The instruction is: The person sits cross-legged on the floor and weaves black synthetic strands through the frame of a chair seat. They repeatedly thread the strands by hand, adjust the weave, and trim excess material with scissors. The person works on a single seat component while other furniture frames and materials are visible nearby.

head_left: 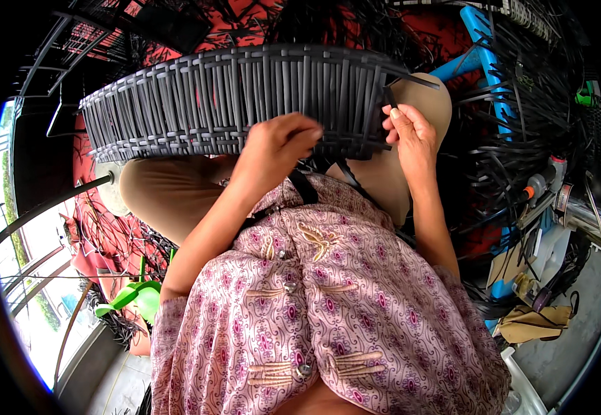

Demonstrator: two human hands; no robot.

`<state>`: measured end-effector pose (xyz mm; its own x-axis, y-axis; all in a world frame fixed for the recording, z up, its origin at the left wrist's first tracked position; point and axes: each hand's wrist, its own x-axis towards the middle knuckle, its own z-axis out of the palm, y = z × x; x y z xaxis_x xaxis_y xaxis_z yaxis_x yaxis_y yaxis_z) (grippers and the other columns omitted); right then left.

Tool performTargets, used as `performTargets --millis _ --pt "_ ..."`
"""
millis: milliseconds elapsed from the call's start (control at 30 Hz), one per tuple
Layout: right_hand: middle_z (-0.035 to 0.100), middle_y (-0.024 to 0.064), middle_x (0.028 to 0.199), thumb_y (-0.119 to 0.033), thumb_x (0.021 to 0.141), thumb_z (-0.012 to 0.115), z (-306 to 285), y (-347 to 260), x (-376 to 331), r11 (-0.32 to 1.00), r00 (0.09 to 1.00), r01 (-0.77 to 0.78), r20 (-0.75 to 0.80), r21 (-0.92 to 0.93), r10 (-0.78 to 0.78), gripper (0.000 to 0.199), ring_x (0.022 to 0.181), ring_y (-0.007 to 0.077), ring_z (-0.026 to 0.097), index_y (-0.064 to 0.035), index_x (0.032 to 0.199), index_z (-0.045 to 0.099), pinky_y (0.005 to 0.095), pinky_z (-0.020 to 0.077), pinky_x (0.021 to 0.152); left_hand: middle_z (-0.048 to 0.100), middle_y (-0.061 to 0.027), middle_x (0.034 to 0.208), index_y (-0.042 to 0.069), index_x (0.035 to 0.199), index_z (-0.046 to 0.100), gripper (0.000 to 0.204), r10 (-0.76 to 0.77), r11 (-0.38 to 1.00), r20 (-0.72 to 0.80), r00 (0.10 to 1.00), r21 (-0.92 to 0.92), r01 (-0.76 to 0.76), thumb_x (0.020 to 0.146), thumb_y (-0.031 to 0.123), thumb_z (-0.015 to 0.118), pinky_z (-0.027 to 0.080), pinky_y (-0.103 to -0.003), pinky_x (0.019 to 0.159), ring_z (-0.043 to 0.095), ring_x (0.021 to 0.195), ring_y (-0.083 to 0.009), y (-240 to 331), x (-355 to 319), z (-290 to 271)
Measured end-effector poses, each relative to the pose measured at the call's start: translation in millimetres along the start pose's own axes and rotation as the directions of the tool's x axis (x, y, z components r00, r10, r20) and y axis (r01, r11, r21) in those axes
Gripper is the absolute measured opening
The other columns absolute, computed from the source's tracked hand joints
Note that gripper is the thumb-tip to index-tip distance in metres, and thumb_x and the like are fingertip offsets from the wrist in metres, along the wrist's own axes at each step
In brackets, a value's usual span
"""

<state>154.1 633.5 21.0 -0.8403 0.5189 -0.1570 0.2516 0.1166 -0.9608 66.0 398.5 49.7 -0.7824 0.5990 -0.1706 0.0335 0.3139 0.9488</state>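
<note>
Across my crossed legs stands a woven panel [262, 90] of dark grey, flat plastic strips, with upright slats and braided bands along its upper and lower edges. My right hand [413, 131] is at the panel's right end, thumb and fingers pinching a black strip [389, 97]. In front of the panel's lower middle is my left hand [281, 146], its fingers curled closed and slightly blurred; whatever they may hold is hidden. Loose strip ends [418, 79] stick out past the panel's upper right corner, over my right knee.
A blue frame [490, 66] stands at the right, with heaps of loose black strips [494, 155] around it. Farther down on that side are bottles [548, 181] and a tan pouch [537, 323]. A bright green plastic thing [138, 297] lies at the left by a red mat [117, 232].
</note>
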Motion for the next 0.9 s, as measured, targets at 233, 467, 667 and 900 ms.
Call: performTargets --millis 233,467,667,900 --pt "0.059 0.0007 0.070 -0.021 0.104 0.056 -9 -18 -9 0.999 0.998 -0.016 0.063 -0.042 0.019 0.025 0.059 0.0063 0.051 0.0005 0.107 0.070 0.0233 0.0416 0.055 0.072 -0.0155 0.087 0.000 0.102 0.065 0.031 0.387 0.765 -0.129 0.913 0.598 -0.239 0.084 0.023 0.076 0.056 -0.041 0.068 0.071 0.078 -0.0325 4 65 59" --pt "0.058 -0.0004 0.070 -0.021 0.104 0.056 -5 -10 -4 1.000 0.992 -0.001 0.124 -0.027 0.005 0.024 0.058 0.0061 0.049 -0.0010 0.107 0.070 0.0237 0.0416 0.055 0.071 -0.0140 0.080 0.001 0.104 0.060 0.034 0.275 0.797 -0.142 0.951 0.587 -0.143 0.081 0.019 0.079 0.055 -0.042 0.065 0.071 0.074 -0.0334 7 69 70" --pt "0.058 0.0010 0.068 -0.022 0.104 0.056 -7 -8 3 0.997 0.986 0.002 0.167 -0.082 0.011 0.025 0.059 0.0075 0.051 -0.0002 0.106 0.069 0.0250 0.0423 0.055 0.069 -0.0137 0.078 0.002 0.095 0.062 0.027 0.205 0.860 -0.204 0.957 0.504 -0.076 0.080 0.018 0.078 0.054 -0.042 0.066 0.070 0.075 -0.0336 10 63 72" --pt "0.063 0.0064 0.069 -0.015 0.100 0.056 -9 -8 6 0.986 0.982 -0.008 0.187 -0.169 0.040 0.021 0.061 0.0123 0.057 0.0015 0.102 0.070 0.0289 0.0467 0.060 0.068 -0.0145 0.078 0.002 0.086 0.062 0.023 0.221 0.838 -0.185 0.957 0.538 -0.089 0.079 0.018 0.077 0.054 -0.042 0.068 0.068 0.076 -0.0341 6 68 70"
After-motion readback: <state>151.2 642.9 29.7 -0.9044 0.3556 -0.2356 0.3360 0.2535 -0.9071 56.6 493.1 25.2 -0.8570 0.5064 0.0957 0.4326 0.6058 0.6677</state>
